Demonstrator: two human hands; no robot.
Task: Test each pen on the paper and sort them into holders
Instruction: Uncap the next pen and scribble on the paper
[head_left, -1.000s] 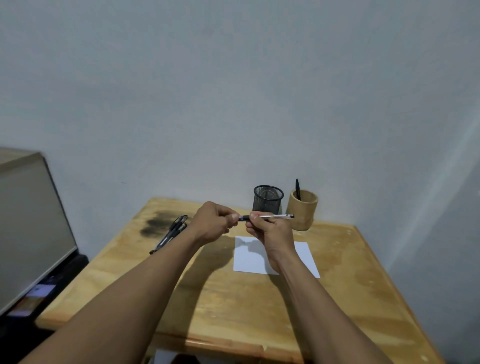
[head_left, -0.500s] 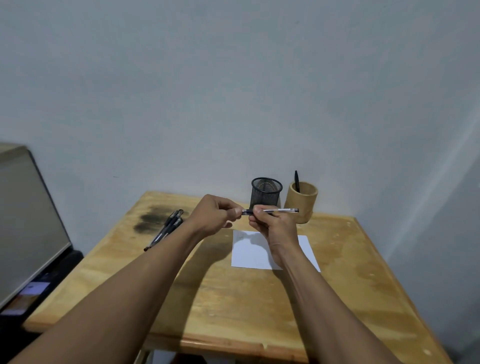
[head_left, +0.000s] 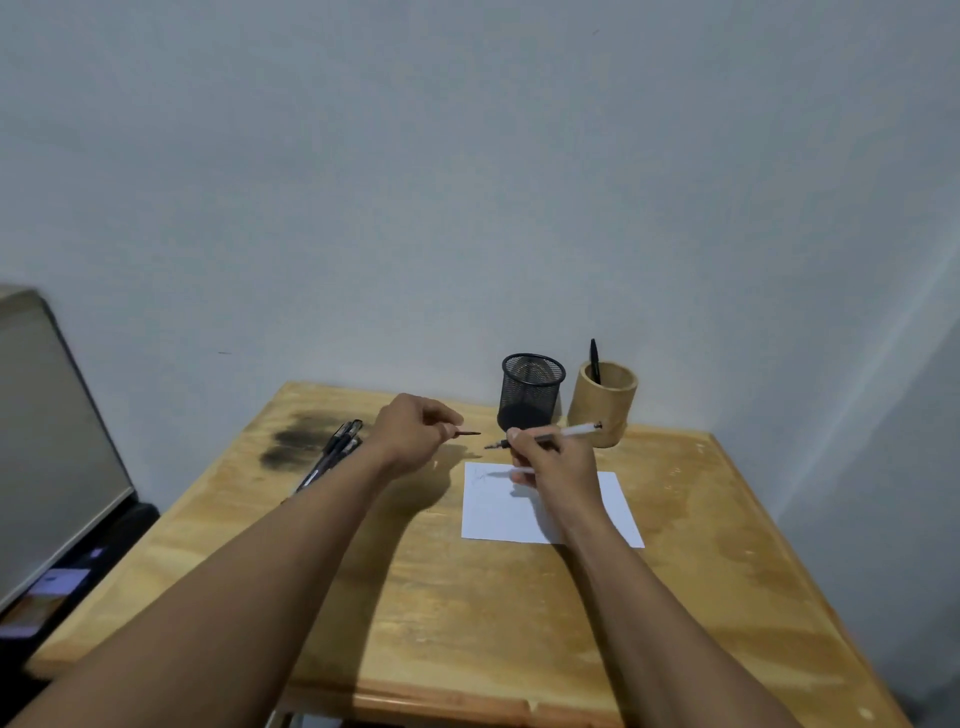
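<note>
Two hands, one pen pulled apart above the paper.

Right hand (head_left: 548, 460) pinches the light, stiff white pen (head_left: 563, 434) mid-barrel, tip toward the left hand (head_left: 410, 431), which nips its small dark cap (head_left: 466, 432); paper (head_left: 498, 512) lies just beneath. Slim and likely slick, so grip near the tip.

no legible txt, paper (head_left: 524, 512) marks unreadable scribbles
</note>
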